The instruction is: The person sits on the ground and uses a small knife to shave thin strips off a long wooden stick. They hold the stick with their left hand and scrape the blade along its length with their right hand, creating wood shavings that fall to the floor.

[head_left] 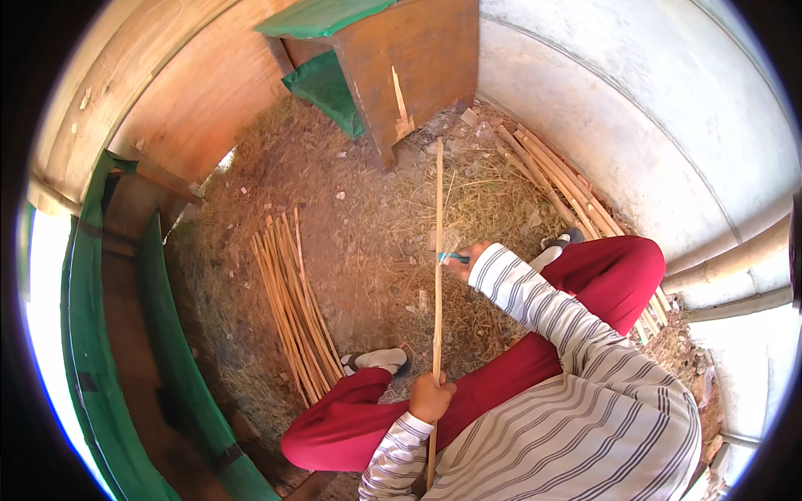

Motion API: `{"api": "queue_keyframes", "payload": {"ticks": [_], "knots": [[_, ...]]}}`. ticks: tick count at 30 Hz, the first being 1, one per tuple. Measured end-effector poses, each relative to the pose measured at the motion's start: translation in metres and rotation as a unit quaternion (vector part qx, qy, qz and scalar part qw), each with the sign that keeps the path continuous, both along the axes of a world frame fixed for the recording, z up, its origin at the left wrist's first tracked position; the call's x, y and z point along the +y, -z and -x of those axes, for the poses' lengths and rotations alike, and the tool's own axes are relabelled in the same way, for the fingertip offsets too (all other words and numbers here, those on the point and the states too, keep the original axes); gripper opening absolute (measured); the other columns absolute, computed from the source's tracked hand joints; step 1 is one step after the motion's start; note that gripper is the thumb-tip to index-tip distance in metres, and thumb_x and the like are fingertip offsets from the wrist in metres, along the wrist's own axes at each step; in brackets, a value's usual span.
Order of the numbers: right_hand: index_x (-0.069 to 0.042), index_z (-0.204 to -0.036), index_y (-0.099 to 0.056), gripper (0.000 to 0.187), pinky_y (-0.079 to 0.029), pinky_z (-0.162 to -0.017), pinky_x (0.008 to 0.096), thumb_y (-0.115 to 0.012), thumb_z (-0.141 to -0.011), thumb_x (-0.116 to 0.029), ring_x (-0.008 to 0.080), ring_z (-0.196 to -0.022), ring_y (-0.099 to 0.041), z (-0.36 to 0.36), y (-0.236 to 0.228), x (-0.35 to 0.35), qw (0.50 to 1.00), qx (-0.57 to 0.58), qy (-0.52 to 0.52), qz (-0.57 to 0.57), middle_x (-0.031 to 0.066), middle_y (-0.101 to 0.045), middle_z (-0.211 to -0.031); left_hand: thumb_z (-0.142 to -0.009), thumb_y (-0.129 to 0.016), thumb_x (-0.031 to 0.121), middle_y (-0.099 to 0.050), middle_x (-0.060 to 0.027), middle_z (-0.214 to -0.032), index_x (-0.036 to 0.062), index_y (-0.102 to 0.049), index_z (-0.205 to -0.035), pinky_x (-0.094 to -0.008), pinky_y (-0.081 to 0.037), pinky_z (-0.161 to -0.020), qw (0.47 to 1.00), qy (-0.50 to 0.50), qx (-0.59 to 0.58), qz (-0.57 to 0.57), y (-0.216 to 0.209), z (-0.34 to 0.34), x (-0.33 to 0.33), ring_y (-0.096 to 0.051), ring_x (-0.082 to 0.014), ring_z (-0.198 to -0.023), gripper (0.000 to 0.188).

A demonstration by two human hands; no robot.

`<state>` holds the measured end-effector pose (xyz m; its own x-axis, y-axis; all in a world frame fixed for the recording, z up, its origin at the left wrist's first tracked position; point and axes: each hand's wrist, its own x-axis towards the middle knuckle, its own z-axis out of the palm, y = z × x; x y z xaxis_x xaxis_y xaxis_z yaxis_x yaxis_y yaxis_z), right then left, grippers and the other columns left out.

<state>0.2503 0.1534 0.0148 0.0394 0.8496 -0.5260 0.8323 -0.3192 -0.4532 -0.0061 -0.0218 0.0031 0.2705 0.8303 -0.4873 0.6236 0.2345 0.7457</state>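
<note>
A long pale wooden stick runs away from my lap, roughly straight up the view. My left hand is closed round its near part, close to my body. Farther along the stick, my right hand is closed on a small teal-handled tool. That tool meets the stick from its right side; its exact kind is too small to make out. The stick's far end lies beyond my right hand, over dry grass.
Thin sticks lie in a pile on the left, by my shoe. More long sticks rest along the pale sheet wall at right. A wooden cabinet with green covering stands ahead; a green-edged bench is at left.
</note>
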Motion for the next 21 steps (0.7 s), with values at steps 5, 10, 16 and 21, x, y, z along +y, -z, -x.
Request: {"api": "queue_keyframes", "payload": {"ticks": [5, 10, 16, 21], "knots": [[-0.013, -0.122, -0.069, 0.056, -0.053, -0.091, 0.0458, -0.052, -0.094, -0.059, 0.0349, -0.092, -0.069, -0.006, -0.009, 0.001, 0.999, -0.023, 0.011, -0.043, 0.019, -0.072, -0.094, -0.071, -0.066, 0.014, -0.049, -0.0164, -0.052, 0.001, -0.049, -0.062, -0.0403, -0.043, -0.051, 1.0, -0.01, -0.018, -0.004, -0.011, -0.003, 0.002, -0.051, -0.0285, -0.048, 0.024], [-0.017, -0.125, -0.069, 0.056, -0.054, -0.09, 0.0461, -0.05, -0.094, -0.059, 0.0356, -0.092, -0.069, -0.036, -0.006, 0.029, 0.999, 0.001, 0.044, 0.011, 0.0195, -0.072, -0.096, -0.072, -0.066, 0.012, -0.047, -0.0169, -0.054, 0.0001, -0.048, -0.064, -0.0402, -0.042, -0.052, 0.999, 0.039, -0.01, 0.002, -0.036, 0.0, 0.002, -0.051, -0.028, -0.05, 0.022], [-0.016, -0.129, -0.065, 0.063, -0.055, -0.09, 0.046, -0.049, -0.092, -0.064, 0.0339, -0.096, -0.068, -0.023, -0.012, 0.032, 0.998, -0.031, 0.024, -0.052, 0.0177, -0.071, -0.103, -0.071, -0.067, 0.013, -0.047, -0.0192, -0.055, 0.0, -0.048, -0.064, -0.041, -0.041, -0.052, 0.999, 0.029, -0.007, -0.016, -0.038, 0.015, -0.004, -0.05, -0.0295, -0.05, 0.024], [-0.015, -0.125, -0.068, 0.064, -0.054, -0.091, 0.0462, -0.047, -0.093, -0.066, 0.0331, -0.097, -0.068, -0.039, 0.001, 0.048, 0.995, -0.052, 0.079, -0.041, 0.0191, -0.07, -0.102, -0.07, -0.068, 0.013, -0.05, -0.0207, -0.057, 0.0004, -0.047, -0.066, -0.0422, -0.044, -0.054, 0.999, 0.038, 0.03, 0.013, -0.056, 0.028, -0.029, -0.053, -0.0348, -0.053, 0.025]]}}
